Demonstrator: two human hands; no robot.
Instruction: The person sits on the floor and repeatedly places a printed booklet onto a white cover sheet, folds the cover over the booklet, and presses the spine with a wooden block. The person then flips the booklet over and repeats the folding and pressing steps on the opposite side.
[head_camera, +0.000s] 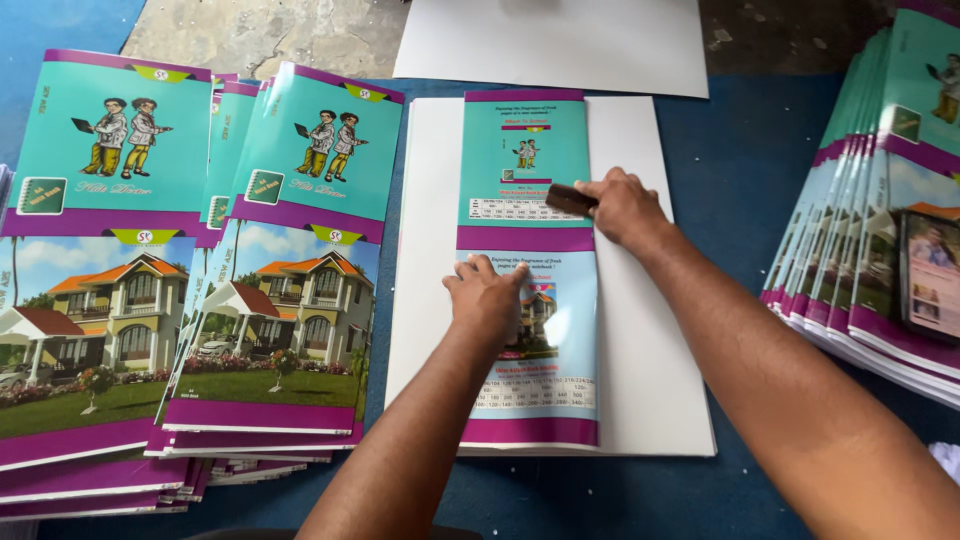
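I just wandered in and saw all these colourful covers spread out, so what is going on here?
A person is bent over a folded printed cover sheet lying on a white board. The left hand presses the sheet flat, while the right hand holds a small dark block against its upper half. Fanned piles of matching covers lie to the left, and another stack sits at the right with a phone on top.

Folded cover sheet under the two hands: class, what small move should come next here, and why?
Probably draw the small dark block in the right hand down along the folded cover sheet's right edge. The block sits only partway down the upper panel, while the left hand pins the lower panel flat on the white board.
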